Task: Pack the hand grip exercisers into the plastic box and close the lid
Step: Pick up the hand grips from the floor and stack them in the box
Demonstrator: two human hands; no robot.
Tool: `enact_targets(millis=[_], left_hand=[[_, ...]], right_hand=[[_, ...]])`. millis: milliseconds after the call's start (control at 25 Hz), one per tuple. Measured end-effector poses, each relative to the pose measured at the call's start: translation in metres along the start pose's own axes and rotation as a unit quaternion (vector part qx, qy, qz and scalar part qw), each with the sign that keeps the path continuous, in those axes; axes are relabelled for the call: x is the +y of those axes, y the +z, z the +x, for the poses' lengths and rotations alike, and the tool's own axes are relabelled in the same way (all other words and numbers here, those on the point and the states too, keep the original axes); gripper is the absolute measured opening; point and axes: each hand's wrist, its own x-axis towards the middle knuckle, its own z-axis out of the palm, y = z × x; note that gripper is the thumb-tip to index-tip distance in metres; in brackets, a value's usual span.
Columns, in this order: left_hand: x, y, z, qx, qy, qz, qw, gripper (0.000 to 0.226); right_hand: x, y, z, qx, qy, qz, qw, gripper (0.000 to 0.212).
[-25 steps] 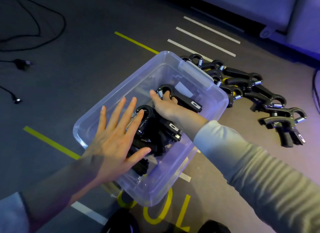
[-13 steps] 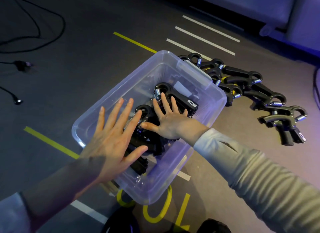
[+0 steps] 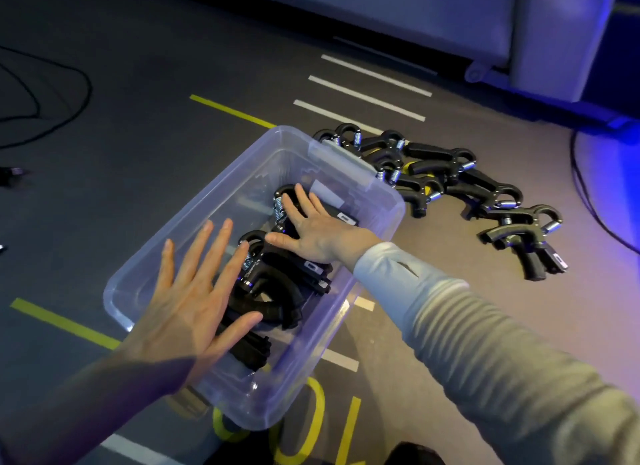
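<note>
A clear plastic box (image 3: pixel 349 163) stands open on the floor, with several black hand grip exercisers (image 3: pixel 277 291) piled inside. My right hand (image 3: pixel 311 229) lies flat with spread fingers on the topmost exerciser in the far half of the box. My left hand (image 3: pixel 194 302) is spread flat over the near left part of the box, its fingertips above the pile. Several more exercisers (image 3: pixel 460 187) lie in a curved row on the floor to the right of the box. No lid is in view.
Black cables (image 3: pixel 45 94) curl on the dark floor at far left. White stripes (image 3: pixel 367 97) and yellow tape lines (image 3: pixel 65 322) mark the floor. A pale cabinet base with a caster (image 3: pixel 478 71) runs along the top right.
My right hand let go of the exerciser it held and flattened on top of it inside the box. My left hand stayed spread over the box.
</note>
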Motion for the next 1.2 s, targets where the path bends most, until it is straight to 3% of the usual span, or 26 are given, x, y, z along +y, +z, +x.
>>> enact_targets(millis=[120,240,360,520,680,920,1200], left_hand=[[0.014,-0.010,0.021,0.031,0.024,0.003,0.999,0.081],[0.045,-0.021,0.051,0.063,0.064,0.000,0.996,0.079],[0.084,-0.026,0.083,0.063,0.121,0.015,0.991,0.080],[0.123,-0.020,0.122,0.042,0.148,0.043,0.987,0.086],[0.142,-0.001,0.153,0.030,0.113,0.022,0.993,0.088],[0.150,0.013,0.162,0.006,0.112,0.007,0.994,0.091],[0.152,0.016,0.165,0.007,0.117,-0.010,0.993,0.087]], right_hand=[[0.008,-0.017,-0.034,0.122,-0.051,0.093,0.987,0.079],[0.034,-0.027,-0.080,0.352,-0.101,0.082,0.927,0.069],[0.087,-0.024,-0.114,0.460,-0.023,0.012,0.888,0.067],[0.169,-0.007,-0.128,0.415,0.171,-0.047,0.892,0.069],[0.248,0.008,-0.131,0.321,0.267,-0.071,0.906,0.071],[0.312,0.011,-0.129,0.217,0.267,-0.083,0.935,0.062],[0.324,-0.011,-0.096,0.162,0.246,-0.099,0.950,0.065]])
